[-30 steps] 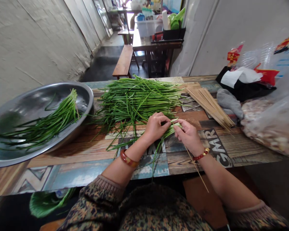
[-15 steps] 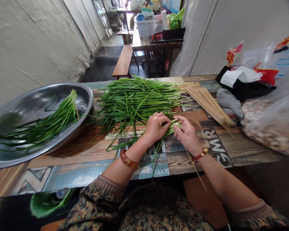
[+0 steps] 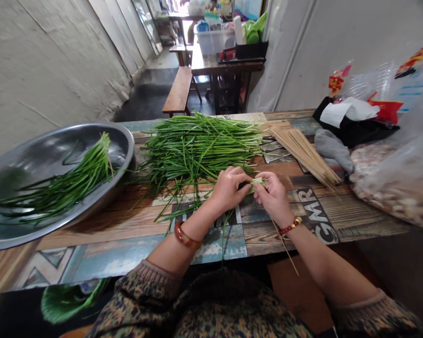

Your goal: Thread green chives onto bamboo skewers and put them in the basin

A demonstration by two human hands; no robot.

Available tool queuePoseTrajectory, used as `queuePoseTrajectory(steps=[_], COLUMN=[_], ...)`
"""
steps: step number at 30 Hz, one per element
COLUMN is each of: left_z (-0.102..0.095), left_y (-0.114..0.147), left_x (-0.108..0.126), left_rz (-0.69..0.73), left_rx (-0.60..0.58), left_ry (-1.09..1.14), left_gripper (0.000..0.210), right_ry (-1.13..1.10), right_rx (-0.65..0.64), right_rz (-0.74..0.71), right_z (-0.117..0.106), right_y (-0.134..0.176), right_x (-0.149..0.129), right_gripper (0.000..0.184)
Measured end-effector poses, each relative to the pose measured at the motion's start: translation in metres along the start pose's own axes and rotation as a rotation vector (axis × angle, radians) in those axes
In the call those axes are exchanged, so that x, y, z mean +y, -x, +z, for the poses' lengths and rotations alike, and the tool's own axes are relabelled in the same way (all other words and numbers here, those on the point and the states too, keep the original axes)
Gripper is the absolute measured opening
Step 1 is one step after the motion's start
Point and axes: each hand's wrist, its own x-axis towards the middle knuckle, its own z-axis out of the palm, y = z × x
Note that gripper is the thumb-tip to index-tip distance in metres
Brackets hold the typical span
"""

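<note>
My left hand [image 3: 231, 188] is closed round a few chives [image 3: 257, 183], whose pale stem ends stick out to the right. Close beside it, my right hand [image 3: 272, 193] pinches those stem ends, and a thin bamboo skewer [image 3: 285, 245] runs from under its fingers toward the table's front edge. The skewer's tip is hidden by the fingers. Just beyond both hands lies a large pile of chives [image 3: 200, 145]. To its right is a fanned bundle of bamboo skewers [image 3: 301, 152].
At the left stands a steel basin [image 3: 31, 145] with a bunch of skewered chives [image 3: 74, 180] inside. On the right are a grey cloth [image 3: 333, 149], a black bag [image 3: 359, 129] and a clear plastic bag of pale pieces [image 3: 384, 183]. A wooden bench [image 3: 179, 89] stands beyond the table.
My hands have drawn slightly closer round the chive stems, and less of the stems shows between them. The skewer still trails below my right hand.
</note>
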Motion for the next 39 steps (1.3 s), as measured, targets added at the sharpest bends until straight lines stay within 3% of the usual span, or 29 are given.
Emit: queuePoseTrajectory(steps=[8,13,18,22,28,39], left_z=[-0.011,-0.011,-0.007,-0.009,-0.007,-0.003], left_y=[-0.005,-0.007,-0.009,-0.010,-0.008,-0.006], left_x=[-0.013,-0.013,-0.012,-0.010,-0.008,-0.009], left_rz=[-0.026,-0.035,-0.037,-0.081,-0.131,-0.153], left_rx=[0.023,-0.080,-0.172,-0.075,0.086,0.139], left_ry=[0.002,-0.086,0.151,0.289,0.280,0.293], left_gripper=[0.023,0.025,0.027,0.020,0.014,0.007], right_ry=[0.025,0.117,0.163,0.153,0.153,0.165], right_rx=[-0.087,-0.104,-0.130,-0.129,-0.113,-0.121], right_rz=[-0.006,-0.029,-0.074,-0.086,-0.072,-0.030], right_z=[-0.003,-0.006,-0.005,-0.004,-0.004,-0.005], right_y=[-0.001,0.001,0.002,0.003,0.002,0.001], right_x=[0.001,-0.001,-0.005,-0.007,-0.007,-0.009], right_gripper=[0.030,0.027,0.024,0.023,0.024,0.032])
